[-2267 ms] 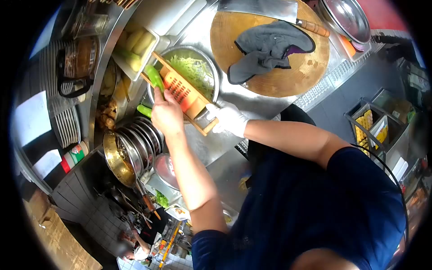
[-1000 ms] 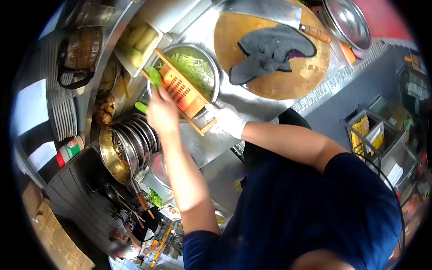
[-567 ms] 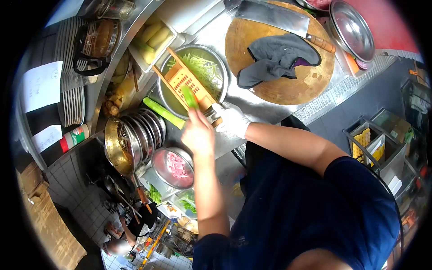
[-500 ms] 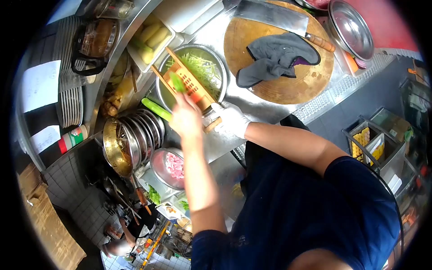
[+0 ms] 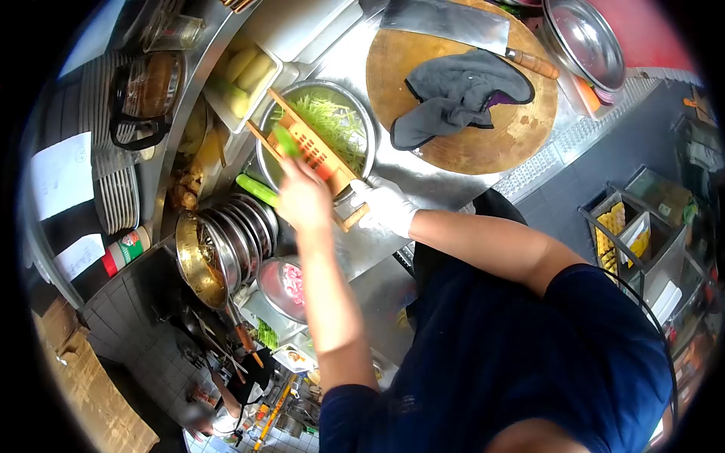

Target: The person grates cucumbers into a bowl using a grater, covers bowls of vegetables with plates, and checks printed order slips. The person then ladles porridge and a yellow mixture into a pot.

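My left hand (image 5: pixel 306 198), bare and slightly blurred, is closed on a green cucumber-like vegetable (image 5: pixel 285 141), pressed against the face of a wooden-framed orange grater (image 5: pixel 321 155). My right hand (image 5: pixel 384 208), in a white glove, grips the grater's near end. The grater slants across a metal bowl (image 5: pixel 370 136), its far end over the rim. Pale green shreds (image 5: pixel 332 121) lie in the bowl. Beside my left hand, a second long green vegetable (image 5: pixel 257 189) rests on the metal counter.
A round chopping board (image 5: pixel 521 143) bears a cleaver (image 5: pixel 445 26) and a grey cloth (image 5: pixel 453 98). Left of the bowl stands a tub (image 5: pixel 268 94) of pale peeled vegetables. Nested pans (image 5: pixel 204 257) and a bowl of pink meat (image 5: pixel 276 283) are nearer. Another person (image 5: pixel 215 419) works beyond.
My left hand has shifted slightly up and left along the grater with the green vegetable. My right hand keeps its hold on the grater. The whole view has tilted a little.
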Available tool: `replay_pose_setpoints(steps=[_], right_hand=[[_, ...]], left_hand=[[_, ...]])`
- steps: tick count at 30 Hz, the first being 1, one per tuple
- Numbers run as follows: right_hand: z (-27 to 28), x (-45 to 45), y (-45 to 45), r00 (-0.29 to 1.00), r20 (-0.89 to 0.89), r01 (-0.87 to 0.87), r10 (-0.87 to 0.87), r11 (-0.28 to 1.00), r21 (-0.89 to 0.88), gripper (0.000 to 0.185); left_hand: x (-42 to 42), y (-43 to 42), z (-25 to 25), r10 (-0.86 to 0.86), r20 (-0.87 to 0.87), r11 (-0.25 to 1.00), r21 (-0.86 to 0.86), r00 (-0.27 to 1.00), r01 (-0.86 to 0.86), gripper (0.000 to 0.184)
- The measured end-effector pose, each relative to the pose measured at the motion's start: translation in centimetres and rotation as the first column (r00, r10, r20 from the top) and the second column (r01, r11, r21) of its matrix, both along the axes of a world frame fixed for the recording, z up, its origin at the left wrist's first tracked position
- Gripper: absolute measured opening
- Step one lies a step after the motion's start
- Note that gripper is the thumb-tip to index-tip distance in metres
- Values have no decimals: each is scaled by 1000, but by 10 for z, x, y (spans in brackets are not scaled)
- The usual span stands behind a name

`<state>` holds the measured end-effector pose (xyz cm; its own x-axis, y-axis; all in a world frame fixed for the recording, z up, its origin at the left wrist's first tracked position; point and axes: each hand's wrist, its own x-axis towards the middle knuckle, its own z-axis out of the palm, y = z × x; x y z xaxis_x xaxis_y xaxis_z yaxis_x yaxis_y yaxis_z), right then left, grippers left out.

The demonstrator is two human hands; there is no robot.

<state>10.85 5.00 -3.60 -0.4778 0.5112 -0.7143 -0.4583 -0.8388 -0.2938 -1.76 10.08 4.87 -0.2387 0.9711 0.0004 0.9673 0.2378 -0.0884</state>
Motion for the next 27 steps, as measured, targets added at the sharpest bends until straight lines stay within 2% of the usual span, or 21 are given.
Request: replay_pose_setpoints(steps=[1,2,3,5,7,9,11,14,15,17,18,19,21,22,24,25,27], right_hand=[[-3,-1,-6,999,-41,17,-19,999,-38,43],[9,5,-5,998,58,-43,40,998,52,43],[9,4,-8,997,61,-49,46,998,38,43],[7,3,-3,997,57,-60,58,998,26,43],[11,2,-3,997,52,-49,48,999,20,41],[2,1,-2,998,32,-62,61,998,29,39],[3,0,-4,999,15,-38,38,999,-15,38],[17,5,0,1000,2,-16,16,999,-37,37],[17,3,-6,999,26,-18,19,999,-26,37],[13,2,-4,997,71,-42,40,999,22,37],[4,-1,-5,1000,5,-22,22,1000,-21,38],[3,0,-4,999,21,-41,41,999,-6,38],[2,-1,-3,997,55,-62,61,998,13,38],[1,-3,-4,993,101,-71,65,996,55,38],[10,0,-3,995,73,-64,63,998,3,39],[12,1,-1,996,62,-60,61,998,-19,39],[5,1,1,998,21,-60,60,998,-9,40]], left_hand=[[-7,27,1,14,-2,999,31,1000,-14,29],[-22,42,-8,32,-97,999,26,995,-30,28],[-20,36,2,-9,-66,998,59,998,13,27],[0,-16,21,8,25,1000,-9,1000,-8,26],[24,-91,24,-24,29,996,-83,999,26,31],[33,-120,13,-83,-8,992,-97,997,82,36],[19,-72,2,-68,-2,997,-35,998,68,26],[-9,25,-3,-20,8,1000,24,1000,19,25],[-23,43,-6,-2,-110,1000,18,994,4,26],[-27,29,3,-58,-92,998,26,994,60,23],[-17,1,12,-47,-38,999,3,998,47,23],[3,-39,21,-40,14,999,-28,999,41,23],[25,-102,16,-138,-52,988,-78,989,134,26],[23,-96,12,-131,-50,990,-64,990,127,28],[16,-69,-4,-105,-38,994,-28,994,104,31],[12,-36,-4,-84,-67,996,-2,994,84,28],[-5,33,-2,20,7,999,-34,1000,-20,28]])
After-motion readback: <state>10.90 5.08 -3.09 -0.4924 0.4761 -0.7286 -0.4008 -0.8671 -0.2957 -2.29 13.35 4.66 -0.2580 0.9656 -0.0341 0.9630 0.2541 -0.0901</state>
